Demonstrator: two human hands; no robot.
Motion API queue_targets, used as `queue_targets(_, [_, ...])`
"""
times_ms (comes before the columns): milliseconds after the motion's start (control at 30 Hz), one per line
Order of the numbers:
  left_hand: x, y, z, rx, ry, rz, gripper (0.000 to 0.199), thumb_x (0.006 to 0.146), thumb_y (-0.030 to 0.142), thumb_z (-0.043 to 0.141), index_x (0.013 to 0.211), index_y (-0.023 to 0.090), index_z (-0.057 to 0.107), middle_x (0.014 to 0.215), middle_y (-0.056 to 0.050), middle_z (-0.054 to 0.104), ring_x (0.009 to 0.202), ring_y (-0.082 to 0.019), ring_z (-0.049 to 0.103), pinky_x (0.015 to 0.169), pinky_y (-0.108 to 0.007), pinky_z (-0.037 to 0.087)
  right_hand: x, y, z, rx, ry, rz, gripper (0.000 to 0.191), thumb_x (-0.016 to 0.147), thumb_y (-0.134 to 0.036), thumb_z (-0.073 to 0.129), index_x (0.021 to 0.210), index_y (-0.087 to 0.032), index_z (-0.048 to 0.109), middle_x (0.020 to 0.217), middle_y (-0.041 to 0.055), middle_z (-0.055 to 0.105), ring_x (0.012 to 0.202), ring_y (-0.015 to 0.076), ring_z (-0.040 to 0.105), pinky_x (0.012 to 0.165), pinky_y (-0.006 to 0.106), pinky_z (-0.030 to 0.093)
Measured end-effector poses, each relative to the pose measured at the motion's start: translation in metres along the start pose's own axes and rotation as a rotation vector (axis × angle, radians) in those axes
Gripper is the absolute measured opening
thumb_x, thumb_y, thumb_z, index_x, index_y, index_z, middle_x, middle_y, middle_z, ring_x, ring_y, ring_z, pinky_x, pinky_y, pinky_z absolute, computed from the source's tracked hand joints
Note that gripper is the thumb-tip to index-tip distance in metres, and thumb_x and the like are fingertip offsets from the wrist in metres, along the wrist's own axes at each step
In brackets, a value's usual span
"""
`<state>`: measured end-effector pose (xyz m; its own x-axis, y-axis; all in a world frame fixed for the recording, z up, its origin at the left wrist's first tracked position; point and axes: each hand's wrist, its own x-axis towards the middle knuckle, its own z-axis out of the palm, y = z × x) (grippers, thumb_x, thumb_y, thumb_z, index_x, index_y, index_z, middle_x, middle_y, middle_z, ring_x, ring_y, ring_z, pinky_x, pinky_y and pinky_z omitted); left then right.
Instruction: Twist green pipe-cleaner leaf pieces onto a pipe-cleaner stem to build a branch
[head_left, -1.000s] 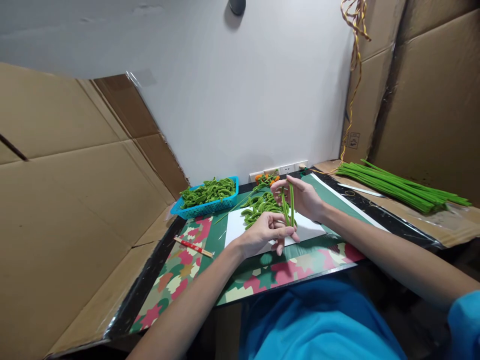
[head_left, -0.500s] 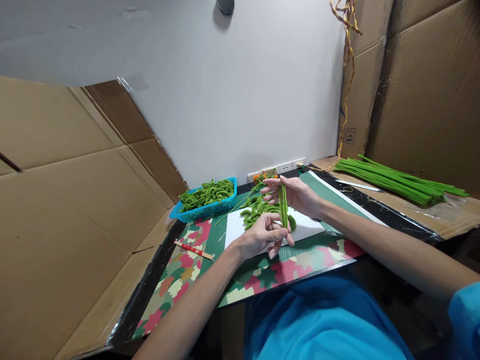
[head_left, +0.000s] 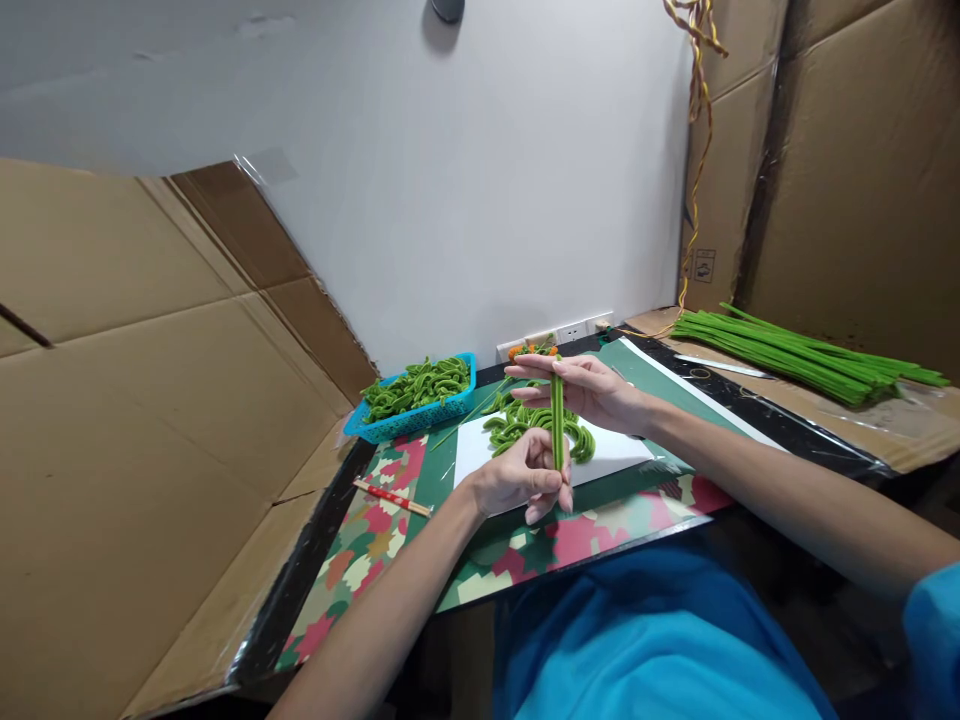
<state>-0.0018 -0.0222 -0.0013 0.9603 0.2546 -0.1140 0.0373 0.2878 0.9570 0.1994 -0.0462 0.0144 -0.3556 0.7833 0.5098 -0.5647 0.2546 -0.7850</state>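
Narrow green fuzzy strip [head_left: 557, 418] upright between the hands. Left hand [head_left: 523, 476] pinches its 6 o'clock end, thumb against fingers. Right hand [head_left: 592, 388] touches its 12 o'clock end, fingers extended; cannot tell whether it grips. Curled green fuzzy pieces [head_left: 510, 430] behind, on white paper sheet [head_left: 471, 455]. Blue plastic basket [head_left: 409, 421] at 9 o'clock; straight green fuzzy stems [head_left: 810, 360], 3 o'clock.

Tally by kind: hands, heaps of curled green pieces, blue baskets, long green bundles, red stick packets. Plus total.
Hands (left hand, right hand): 2
Heaps (basket heap, paper heap): 2
Blue basket: 1
Long green bundle: 1
Red stick packet: 1
Total: 7
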Motion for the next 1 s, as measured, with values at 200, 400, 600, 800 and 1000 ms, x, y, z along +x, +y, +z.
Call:
queue_targets(200, [0.001,0.002,0.006,0.06,-0.008,-0.049,0.049,0.063,0.049,0.097,0.072,0.012,0.067,0.076,-0.016,0.079,0.047,-0.019,0.069,0.045,-0.025,0.055,-0.002,-0.004,-0.006,-0.362,-0.06,-0.016,0.051,0.101,-0.063,0.054,0.138,-0.031,0.071,0.156,0.0067,0.058,0.125,0.0322,0.068,0.113,0.056,0.046])
queue_targets(400, [0.002,0.0,0.006,0.145,0.02,-0.074,0.048,0.06,0.052,0.097,0.07,0.011,0.075,0.079,-0.018,0.079,0.057,-0.021,0.073,0.057,-0.028,0.059,-0.008,-0.016,-0.027,-0.945,-0.092,-0.26,0.066,0.104,-0.075,0.028,0.147,-0.038,0.063,0.169,0.0009,0.041,0.148,0.0338,0.047,0.12,0.056,0.038])
queue_targets(600, [-0.003,0.006,0.003,0.194,-0.019,-0.136,0.05,0.058,0.056,0.097,0.067,0.011,0.077,0.072,-0.016,0.077,0.054,-0.02,0.07,0.053,-0.028,0.057,-0.007,-0.019,-0.04,-1.233,-0.272,-0.26,0.065,0.102,-0.074,0.039,0.16,-0.044,0.043,0.174,-0.0038,0.028,0.157,0.0327,0.032,0.128,0.055,0.026])
queue_targets(800, [-0.002,0.006,0.003,0.178,0.065,-0.047,0.049,0.063,0.054,0.095,0.071,0.01,0.077,0.072,-0.015,0.076,0.057,-0.019,0.071,0.054,-0.026,0.056,-0.006,-0.024,-0.044,-1.311,-0.244,-0.248,0.068,0.104,-0.074,0.033,0.164,-0.044,0.033,0.177,-0.0025,0.02,0.159,0.0348,0.028,0.127,0.059,0.024])
queue_targets(1000, [0.006,0.001,0.003,0.152,0.258,0.103,0.045,0.071,0.049,0.093,0.081,0.008,0.079,0.077,-0.013,0.076,0.058,-0.016,0.071,0.048,-0.022,0.051,-0.011,-0.027,-0.042,-1.276,-0.285,-0.2,0.068,0.104,-0.073,0.033,0.165,-0.043,0.033,0.177,-0.0022,0.019,0.16,0.0347,0.025,0.128,0.059,0.023])
